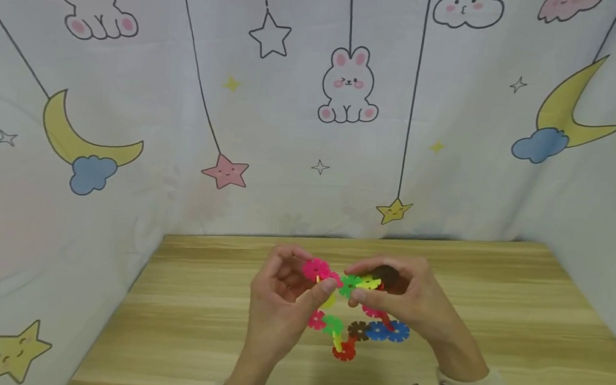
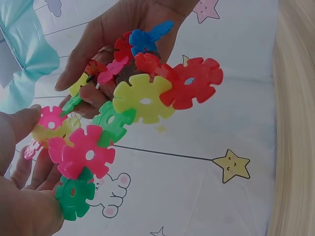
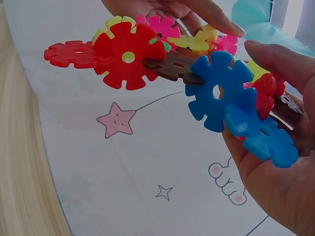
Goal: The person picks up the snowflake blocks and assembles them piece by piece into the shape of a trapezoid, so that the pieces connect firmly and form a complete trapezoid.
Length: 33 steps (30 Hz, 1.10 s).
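Note:
A chain of notched, interlocking plastic flower discs hangs between the two hands over the table. In the head view, my left hand (image 1: 278, 306) pinches the end with a pink disc (image 1: 313, 269). My right hand (image 1: 414, 296) pinches the other end near a green disc (image 1: 349, 282), the two ends close together. Below them the chain loops down through a red disc (image 1: 344, 353), a brown disc (image 1: 358, 325) and blue discs (image 1: 401, 326). Seen from the left wrist, a yellow disc (image 2: 130, 93) joins a red one (image 2: 209, 81). Right fingers partly hide their end.
The wood-grain table (image 1: 191, 329) lies under the hands. Behind it and at the sides hangs a white cloth (image 1: 285, 203) printed with rabbits, stars and moons. A teal cloth (image 2: 34, 54) shows at the left wrist view's edge.

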Each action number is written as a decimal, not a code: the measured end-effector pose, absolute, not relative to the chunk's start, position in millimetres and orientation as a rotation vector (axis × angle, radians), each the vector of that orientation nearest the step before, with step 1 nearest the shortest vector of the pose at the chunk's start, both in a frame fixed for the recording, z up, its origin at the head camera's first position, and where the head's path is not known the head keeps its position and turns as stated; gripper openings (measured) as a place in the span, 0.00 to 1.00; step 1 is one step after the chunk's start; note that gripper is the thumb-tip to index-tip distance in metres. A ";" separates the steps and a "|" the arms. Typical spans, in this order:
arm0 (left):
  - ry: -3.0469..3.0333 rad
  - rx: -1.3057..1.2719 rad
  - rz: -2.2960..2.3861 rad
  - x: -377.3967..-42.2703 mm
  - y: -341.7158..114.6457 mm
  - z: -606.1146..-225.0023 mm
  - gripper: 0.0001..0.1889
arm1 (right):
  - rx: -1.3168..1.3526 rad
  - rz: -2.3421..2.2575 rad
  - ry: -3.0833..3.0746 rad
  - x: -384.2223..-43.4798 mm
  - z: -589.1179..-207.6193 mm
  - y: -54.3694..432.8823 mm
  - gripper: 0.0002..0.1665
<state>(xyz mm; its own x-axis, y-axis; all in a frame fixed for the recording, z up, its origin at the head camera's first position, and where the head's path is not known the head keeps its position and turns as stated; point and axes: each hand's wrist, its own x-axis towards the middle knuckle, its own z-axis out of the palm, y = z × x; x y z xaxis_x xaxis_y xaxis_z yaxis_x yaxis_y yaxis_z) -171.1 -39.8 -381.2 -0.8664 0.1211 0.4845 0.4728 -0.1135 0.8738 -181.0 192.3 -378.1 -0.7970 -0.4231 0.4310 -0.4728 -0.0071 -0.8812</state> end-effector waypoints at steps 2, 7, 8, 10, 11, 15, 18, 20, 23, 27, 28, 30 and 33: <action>-1.927 -0.651 -2.070 -171.1 -39.6 -380.9 0.21 | 0.985 1.967 -2.186 -181.0 -378.2 192.2 0.18; -1.966 -0.625 -2.063 -170.3 -38.3 -380.5 0.21 | 0.986 1.944 -2.194 -180.8 -377.7 192.0 0.18; -1.965 -0.620 -2.061 -170.1 -37.5 -380.6 0.21 | 0.985 1.942 -2.197 -180.7 -377.6 192.3 0.18; -1.961 -0.609 -2.054 -169.6 -35.5 -381.0 0.21 | 0.979 1.939 -2.202 -180.6 -377.3 192.9 0.18; -1.958 -0.605 -2.048 -169.4 -34.5 -381.3 0.21 | 0.972 1.932 -2.209 -180.6 -376.9 193.1 0.18; -1.931 -0.613 -2.006 -169.8 -32.7 -382.9 0.21 | 0.953 1.888 -2.233 -181.1 -375.8 192.4 0.19; -1.906 -0.633 -1.980 -170.5 -32.4 -384.1 0.21 | 0.942 1.859 -2.250 -181.5 -374.5 191.2 0.20; -1.898 -0.642 -1.971 -170.7 -32.2 -384.7 0.21 | 0.950 1.849 -2.250 -181.4 -374.0 190.7 0.19; -1.904 -0.632 -1.970 -170.5 -31.5 -385.2 0.21 | 0.953 1.847 -2.249 -181.1 -373.7 190.1 0.18; -1.926 -0.605 -1.977 -169.5 -29.7 -385.8 0.21 | 0.928 1.875 -2.258 -181.2 -373.6 189.5 0.17; -1.929 -0.603 -1.978 -169.2 -29.2 -386.0 0.21 | 0.916 1.884 -2.263 -181.2 -373.5 189.4 0.16; -1.938 -0.604 -1.978 -168.9 -28.2 -386.3 0.21 | 0.894 1.894 -2.272 -181.3 -373.8 189.5 0.16; -1.962 -0.613 -1.964 -168.4 -26.8 -386.8 0.21 | 0.874 1.886 -2.284 -181.7 -374.9 189.4 0.15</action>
